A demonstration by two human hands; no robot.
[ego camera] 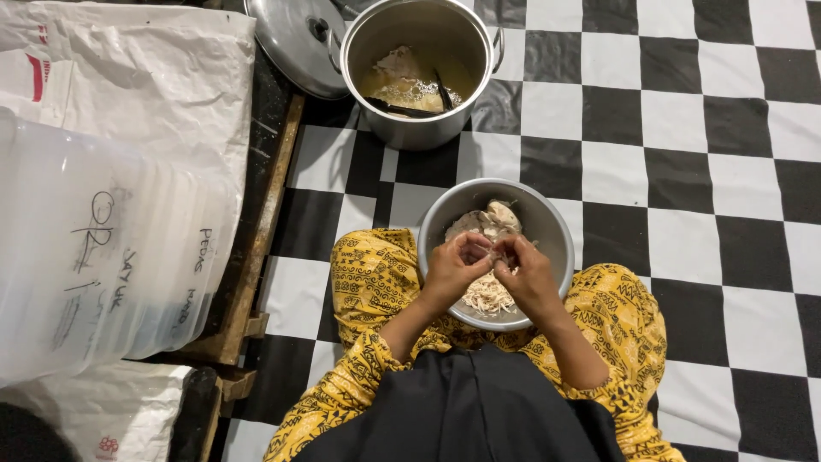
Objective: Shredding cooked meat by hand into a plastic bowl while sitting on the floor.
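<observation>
A steel bowl (547, 224) rests on my lap, over yellow patterned trousers. It holds pale cooked chicken pieces (492, 220) at the far side and a heap of fine shreds (487, 295) nearer me. My left hand (453, 265) and my right hand (523, 269) meet over the bowl, fingertips pinched together on a piece of chicken between them.
A steel pot (416, 128) with broth, meat and a dark utensil stands ahead on the black-and-white checkered floor (684, 171), its lid (295, 47) leaning at its left. At the left sit stacked clear plastic containers (103, 257), white sacks (145, 77) and a wooden pallet (261, 231).
</observation>
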